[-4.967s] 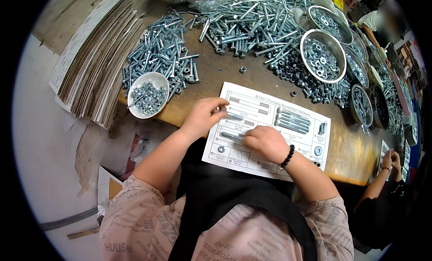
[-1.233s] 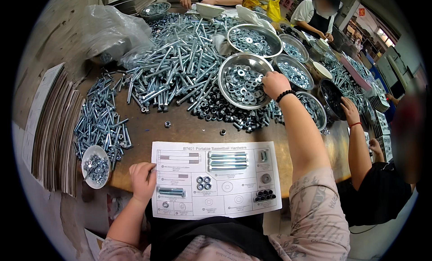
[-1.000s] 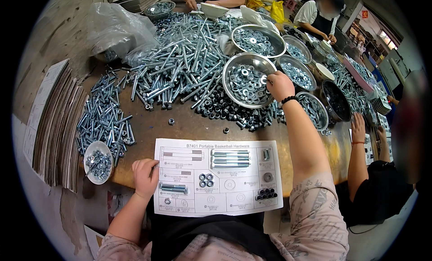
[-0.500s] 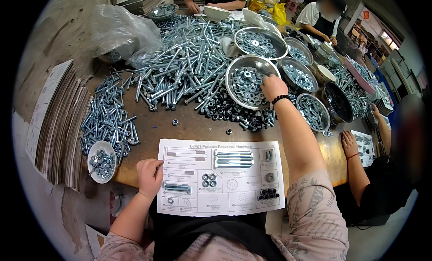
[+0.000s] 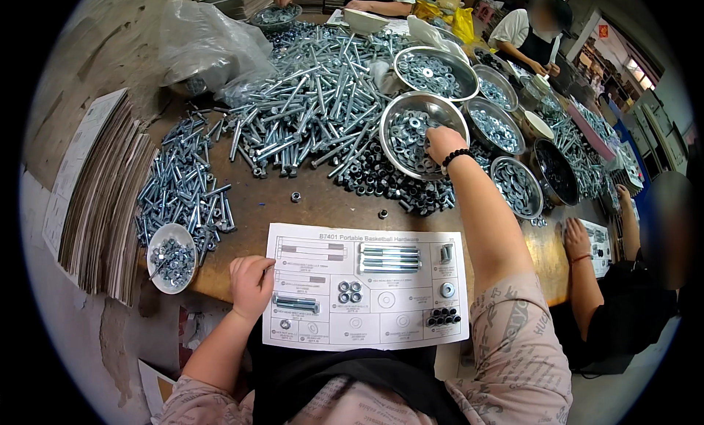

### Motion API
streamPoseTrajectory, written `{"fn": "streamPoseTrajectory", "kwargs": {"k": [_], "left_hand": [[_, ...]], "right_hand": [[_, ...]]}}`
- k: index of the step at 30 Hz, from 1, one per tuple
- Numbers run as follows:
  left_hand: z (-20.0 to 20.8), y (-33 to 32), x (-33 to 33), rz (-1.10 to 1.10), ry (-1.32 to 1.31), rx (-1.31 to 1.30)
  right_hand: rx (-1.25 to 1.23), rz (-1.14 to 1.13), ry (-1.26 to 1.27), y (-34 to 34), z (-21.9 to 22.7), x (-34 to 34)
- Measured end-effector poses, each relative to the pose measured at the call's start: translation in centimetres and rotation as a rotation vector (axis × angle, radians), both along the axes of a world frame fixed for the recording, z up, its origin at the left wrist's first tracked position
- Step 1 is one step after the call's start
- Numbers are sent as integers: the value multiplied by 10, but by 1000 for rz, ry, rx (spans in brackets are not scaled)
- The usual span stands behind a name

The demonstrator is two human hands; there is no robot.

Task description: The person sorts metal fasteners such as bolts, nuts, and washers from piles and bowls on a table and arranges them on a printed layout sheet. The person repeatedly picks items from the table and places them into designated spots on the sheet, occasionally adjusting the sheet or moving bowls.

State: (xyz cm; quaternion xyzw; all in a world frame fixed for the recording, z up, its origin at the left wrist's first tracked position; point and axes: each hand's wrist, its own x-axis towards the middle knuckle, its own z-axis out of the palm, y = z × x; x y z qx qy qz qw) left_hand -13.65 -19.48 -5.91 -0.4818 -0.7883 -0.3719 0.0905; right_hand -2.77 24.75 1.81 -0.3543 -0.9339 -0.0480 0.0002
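Note:
My right hand (image 5: 444, 144) reaches into a steel bowl of flat washers (image 5: 387, 148), fingertips down among the washers (image 5: 411, 135). Its fingers are bunched together; what they hold is hidden. My left hand (image 5: 251, 284) is closed at the left edge of a printed paper sheet (image 5: 381, 319), gripping that edge. Lying on the sheet are long bolts (image 5: 390, 259), shorter bolts (image 5: 295, 302), several silver nuts (image 5: 350, 292), several black nuts (image 5: 443, 317), small bolts (image 5: 446, 254) and a washer stack (image 5: 446, 289).
Beyond the sheet lies a big heap of bolts (image 5: 308, 102), with loose black nuts (image 5: 381, 179) along it. A smaller bolt pile (image 5: 180, 190), a white bowl of nuts (image 5: 172, 260) and stacked paper (image 5: 99, 205) stand left. More bowls (image 5: 517, 187) sit right. Co-workers' hands (image 5: 577, 239) work nearby.
My right hand has shifted slightly leftward, deeper into the washer bowl. The whole view has turned a little. A co-worker's hand now reaches over the far left bowl.

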Motion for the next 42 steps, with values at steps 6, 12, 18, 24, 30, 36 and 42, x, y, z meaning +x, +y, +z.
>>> {"fn": "streamPoseTrajectory", "kwargs": {"k": [6,12,18,24,30,36,42], "left_hand": [[-2,-3,-1,0,11,14],[-4,-2,-1,3,-4,42],[-4,-4,-6,2,-33,125],[33,14,11,-69,-173,199],[69,55,44,-284,-241,290],[84,62,64,-428,-311,272],[90,65,81,-596,-520,62]], "right_hand": [[-9,58,105,-20,2,4],[-534,-58,882,-15,-17,23],[-1549,-96,1487,-65,-7,40],[-2070,-29,1656,-122,-9,57],[-2520,-253,1767,-199,-20,48],[-2402,-566,1859,-229,-12,62],[-2507,-271,1879,-263,-31,77]]}}
